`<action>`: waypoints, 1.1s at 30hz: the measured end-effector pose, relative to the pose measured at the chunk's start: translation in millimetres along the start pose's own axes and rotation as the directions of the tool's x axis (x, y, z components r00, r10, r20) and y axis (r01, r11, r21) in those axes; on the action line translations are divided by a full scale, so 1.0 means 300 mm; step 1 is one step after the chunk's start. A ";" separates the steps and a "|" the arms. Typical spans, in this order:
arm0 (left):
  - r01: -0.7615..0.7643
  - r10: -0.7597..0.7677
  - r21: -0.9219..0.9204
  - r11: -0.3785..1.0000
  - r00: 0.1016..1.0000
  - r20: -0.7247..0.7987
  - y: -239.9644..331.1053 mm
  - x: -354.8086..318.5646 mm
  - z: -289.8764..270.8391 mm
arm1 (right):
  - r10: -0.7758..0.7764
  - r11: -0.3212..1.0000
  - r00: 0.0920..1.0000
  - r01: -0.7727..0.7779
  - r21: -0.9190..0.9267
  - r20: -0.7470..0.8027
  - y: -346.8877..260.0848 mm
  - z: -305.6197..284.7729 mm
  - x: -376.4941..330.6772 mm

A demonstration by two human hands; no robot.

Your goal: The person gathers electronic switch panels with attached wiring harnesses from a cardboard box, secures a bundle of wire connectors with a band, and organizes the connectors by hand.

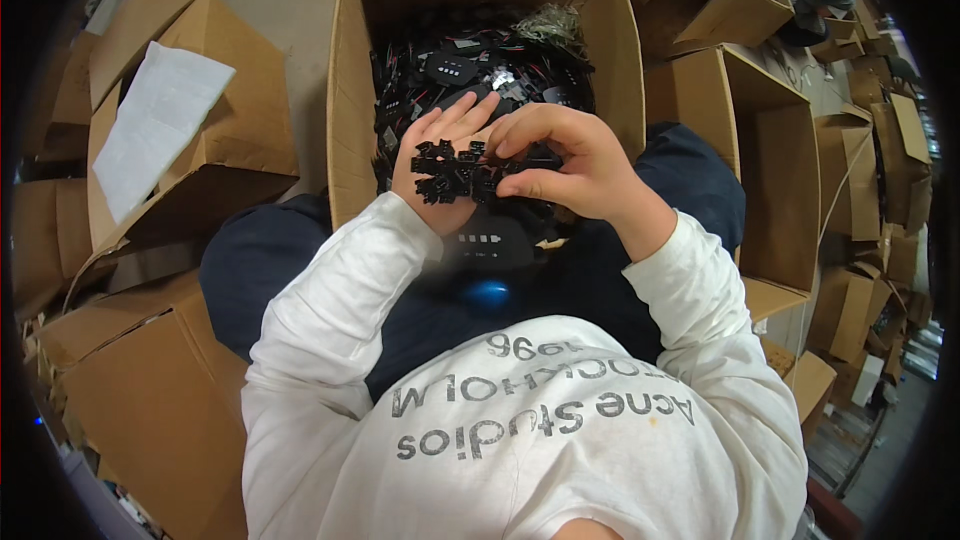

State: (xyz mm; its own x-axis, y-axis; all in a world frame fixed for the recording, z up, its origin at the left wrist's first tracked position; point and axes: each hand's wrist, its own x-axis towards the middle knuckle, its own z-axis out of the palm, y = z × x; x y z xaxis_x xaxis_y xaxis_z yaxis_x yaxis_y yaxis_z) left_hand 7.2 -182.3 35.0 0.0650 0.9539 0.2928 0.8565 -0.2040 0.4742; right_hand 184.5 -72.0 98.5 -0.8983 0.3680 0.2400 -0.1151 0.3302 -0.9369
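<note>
My left hand [450, 126] is palm up over the big carton, its fingers stretched out and apart. Against its palm lies a cluster of small black plastic connectors [446, 172]. From the right, my right hand [570, 162] pinches at the edge of this cluster with thumb and forefinger. Exactly which piece sits between those fingertips is partly hidden. Below the hands is a black box-shaped device [492, 244] with a row of small white marks. A blue light spot [487, 292] glows just under it.
Ahead, an open cardboard carton [336, 90] holds a heap of black devices and wires [455, 65], with a clear crumpled bag [552, 30] on top. Another open carton [770, 160] stands at right. At left, a white sheet [160, 125] lies over a carton [245, 90].
</note>
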 end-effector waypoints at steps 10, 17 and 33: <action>-0.039 0.038 -0.016 0.999 0.995 -0.095 0.007 -0.007 0.018 | -0.280 0.914 0.960 0.258 -0.312 -0.025 -0.038 0.082 -0.012; -0.037 0.036 -0.005 0.999 0.994 -0.107 -0.019 -0.018 0.027 | -0.377 0.879 0.921 0.320 -0.353 -0.103 -0.024 0.089 -0.018; -0.061 0.054 -0.155 0.986 0.997 -0.049 0.012 -0.003 -0.018 | 0.060 0.998 0.996 -0.059 0.022 -0.071 -0.060 0.075 -0.011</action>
State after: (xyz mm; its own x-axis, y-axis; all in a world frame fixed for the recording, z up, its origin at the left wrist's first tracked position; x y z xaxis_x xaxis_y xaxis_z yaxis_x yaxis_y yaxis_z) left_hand 7.5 -185.2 40.9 0.0863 0.9295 0.3587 0.7610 -0.2938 0.5783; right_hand 180.0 -98.9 108.8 -0.8710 0.4484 0.2005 -0.0711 0.2889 -0.9547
